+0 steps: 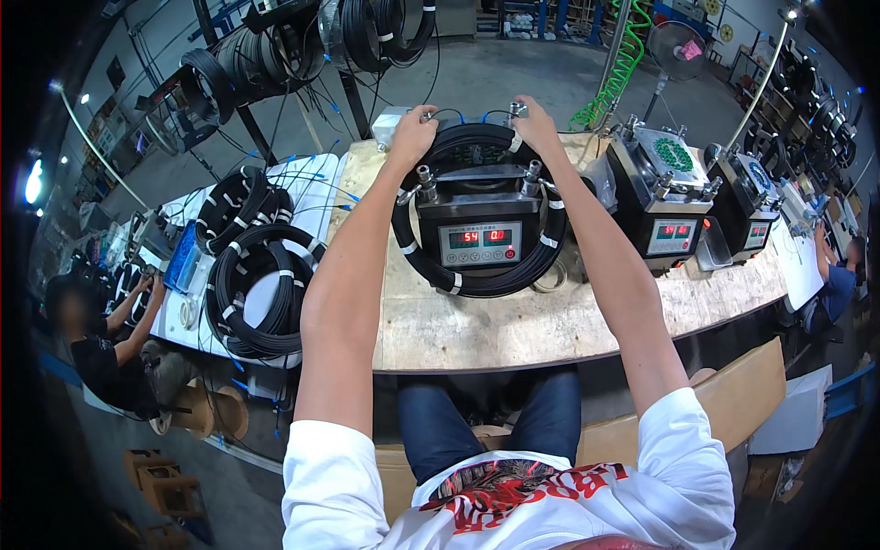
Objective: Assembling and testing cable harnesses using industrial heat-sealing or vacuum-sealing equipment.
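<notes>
A black coil of cable (pixel 403 240), tied with white bands, rings a dark benchtop machine (pixel 431 213) with a red digital display. Both arms reach forward over it. At the machine's far left corner, my left hand (pixel 412 136) has its fingers closed around a small metal clamp knob (pixel 427 116). Opposite, my right hand (pixel 538 128) pinches a matching clamp knob (pixel 518 109) at the far right corner. Thin black cable ends with blue tips (pixel 486 117) show between the hands. Two more metal knobs stand at the near corners. The machine's top plate is partly hidden by the coil.
More black cable coils (pixel 252 284) lie on the white table at left. Two similar machines (pixel 655 202) stand at right on the wooden bench (pixel 440 335). A white box (pixel 389 124) sits beside my left hand. Co-workers sit at far left and far right.
</notes>
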`<state>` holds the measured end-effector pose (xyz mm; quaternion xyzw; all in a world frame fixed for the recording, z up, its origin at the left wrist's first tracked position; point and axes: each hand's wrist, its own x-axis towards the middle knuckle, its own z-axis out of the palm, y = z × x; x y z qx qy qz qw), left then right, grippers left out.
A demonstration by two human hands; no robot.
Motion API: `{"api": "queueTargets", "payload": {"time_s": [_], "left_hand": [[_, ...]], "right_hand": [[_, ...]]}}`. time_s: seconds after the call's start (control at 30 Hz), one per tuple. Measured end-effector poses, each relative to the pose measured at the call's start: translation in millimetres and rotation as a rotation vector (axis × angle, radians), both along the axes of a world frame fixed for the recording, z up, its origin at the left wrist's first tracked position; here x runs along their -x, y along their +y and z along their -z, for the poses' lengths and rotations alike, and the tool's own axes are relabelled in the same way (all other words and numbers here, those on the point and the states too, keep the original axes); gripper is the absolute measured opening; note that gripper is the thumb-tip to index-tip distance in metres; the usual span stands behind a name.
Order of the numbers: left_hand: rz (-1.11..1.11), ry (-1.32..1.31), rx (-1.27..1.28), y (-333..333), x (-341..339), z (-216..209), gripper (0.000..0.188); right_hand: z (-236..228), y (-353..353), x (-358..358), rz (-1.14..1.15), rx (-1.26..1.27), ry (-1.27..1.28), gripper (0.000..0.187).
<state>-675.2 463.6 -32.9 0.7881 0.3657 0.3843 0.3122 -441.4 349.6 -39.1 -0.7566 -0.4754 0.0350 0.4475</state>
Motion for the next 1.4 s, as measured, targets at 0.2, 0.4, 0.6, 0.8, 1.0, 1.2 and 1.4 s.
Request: {"api": "queueTargets", "payload": {"time_s": [0.2,0.4,0.6,0.8,1.0,1.2,1.4], "left_hand": [[0.014,0.064,-0.069,5,2,2,0.041],[0.035,-0.08,0.062,-1,0,-1,0.051],[0.038,-0.071,0.018,-8,2,-3,0.051],[-0.031,0.027,-0.014,-7,7,-5,0.05],[0.056,0.036,0.037,-14,6,-13,0.07],[0.027,0.015,0.091,-34,7,-27,0.082],[0.04,-0.137,0.154,-14,9,-14,0.076]], "right_hand": [[2,-5,4,-0.079,-0.135,0.005,0.056],[7,0,-6,-0.174,-0.201,0.14,0.054],[10,-1,-7,-0.211,-0.236,0.185,0.052],[-10,-16,13,-0.272,-0.1,0.101,0.056],[-17,-21,20,-0.287,-0.169,0.182,0.074],[-16,-18,10,-0.202,-0.147,0.364,0.088],[-16,-15,16,-0.082,-0.057,0.242,0.09]]}}
